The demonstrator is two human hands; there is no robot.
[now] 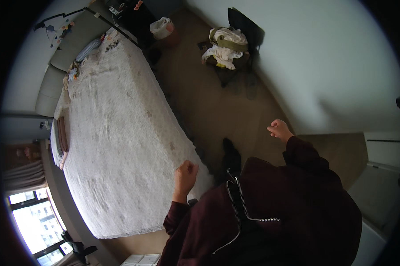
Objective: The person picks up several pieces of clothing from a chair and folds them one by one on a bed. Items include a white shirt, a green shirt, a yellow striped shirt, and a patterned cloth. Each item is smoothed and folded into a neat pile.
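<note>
I stand beside a bed (120, 146) covered with a pale, fuzzy blanket. My left hand (185, 174) hangs over the bed's near corner with its fingers curled into a loose fist and nothing in it. My right hand (279, 130) is out over the brown carpet, fingers also curled shut and holding nothing. Both arms wear dark maroon sleeves of a zipped jacket (271, 217). My dark foot (232, 155) shows on the carpet between the hands.
A dark chair (242, 31) piled with white and olive clothes stands by the far wall. A small bin with a white liner (163, 29) sits near a dark desk. Folded cloths (60, 142) lie on the bed's left edge. A window (36, 221) is at lower left.
</note>
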